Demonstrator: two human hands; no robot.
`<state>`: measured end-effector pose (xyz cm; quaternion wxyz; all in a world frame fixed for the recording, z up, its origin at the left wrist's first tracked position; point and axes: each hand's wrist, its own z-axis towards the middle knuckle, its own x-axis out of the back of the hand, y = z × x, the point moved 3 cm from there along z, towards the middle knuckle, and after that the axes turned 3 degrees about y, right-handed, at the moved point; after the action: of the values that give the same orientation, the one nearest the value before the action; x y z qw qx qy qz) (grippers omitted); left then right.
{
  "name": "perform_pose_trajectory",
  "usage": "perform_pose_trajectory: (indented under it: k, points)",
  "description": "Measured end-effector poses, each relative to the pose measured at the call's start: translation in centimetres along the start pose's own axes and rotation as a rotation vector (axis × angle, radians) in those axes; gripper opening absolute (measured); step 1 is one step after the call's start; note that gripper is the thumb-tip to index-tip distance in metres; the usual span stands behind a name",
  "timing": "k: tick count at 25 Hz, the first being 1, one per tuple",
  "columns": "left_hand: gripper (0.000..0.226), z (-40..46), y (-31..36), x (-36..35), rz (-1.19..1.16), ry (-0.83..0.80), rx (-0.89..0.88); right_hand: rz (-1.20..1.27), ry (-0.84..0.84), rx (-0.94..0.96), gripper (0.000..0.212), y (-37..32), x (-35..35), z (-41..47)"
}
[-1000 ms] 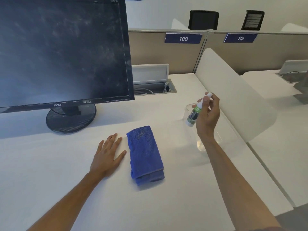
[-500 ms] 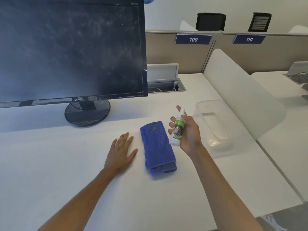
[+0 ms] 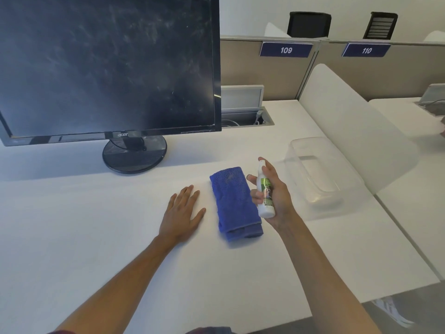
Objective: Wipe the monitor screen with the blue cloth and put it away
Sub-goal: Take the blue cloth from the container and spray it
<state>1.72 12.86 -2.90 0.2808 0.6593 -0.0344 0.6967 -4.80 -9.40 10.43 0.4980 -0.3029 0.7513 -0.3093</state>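
Note:
A dusty, smeared black monitor (image 3: 106, 66) stands at the back left of the white desk (image 3: 96, 237) on a round base. A folded blue cloth (image 3: 233, 201) lies flat on the desk in front of it. My left hand (image 3: 183, 213) rests palm down on the desk just left of the cloth, fingers spread, holding nothing. My right hand (image 3: 277, 201) hovers over the cloth's right edge and grips a small white spray bottle (image 3: 264, 191) with a green label, nozzle up.
A clear plastic bin (image 3: 337, 196) sits on the desk right of my right hand. A white divider panel (image 3: 349, 121) rises behind it. An open cable tray (image 3: 245, 116) lies behind the monitor. The desk's front edge runs near the bottom right.
My right hand carried the spray bottle from above the plastic bin leftward and down to the cloth's right edge. My left hand stayed flat on the desk. The view shifted left.

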Motion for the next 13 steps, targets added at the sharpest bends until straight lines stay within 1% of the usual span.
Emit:
perform_pose_trajectory:
  k: [1,3,5,7,9,11,13]
  points:
    - [0.073,0.0,0.0,0.0,-0.005,0.008,-0.001,-0.111,0.024,0.021,0.023,0.2,0.3,-0.1]
    - [0.073,-0.1,0.1,0.1,-0.004,0.009,0.001,-0.424,0.077,0.103,0.024,0.4,0.8,-0.3]
    - [0.072,-0.2,0.0,0.1,0.029,0.004,0.021,-0.818,0.127,0.258,0.027,0.4,1.2,-0.5]
    - [0.071,-0.4,-0.1,0.0,0.085,0.01,0.078,-1.236,0.131,0.437,0.031,0.3,1.4,-0.6]
    - [0.069,-0.4,-0.2,0.0,0.121,0.011,0.129,-1.557,0.14,0.562,0.036,0.3,1.7,-0.3]
    - [0.07,-0.4,-0.4,-0.2,0.136,-0.005,0.137,-1.702,0.159,0.615,0.04,0.4,2.0,0.2]
    - [0.071,-0.4,-0.5,-0.2,0.137,-0.013,0.128,-1.759,0.167,0.645,0.04,0.5,2.1,0.6]
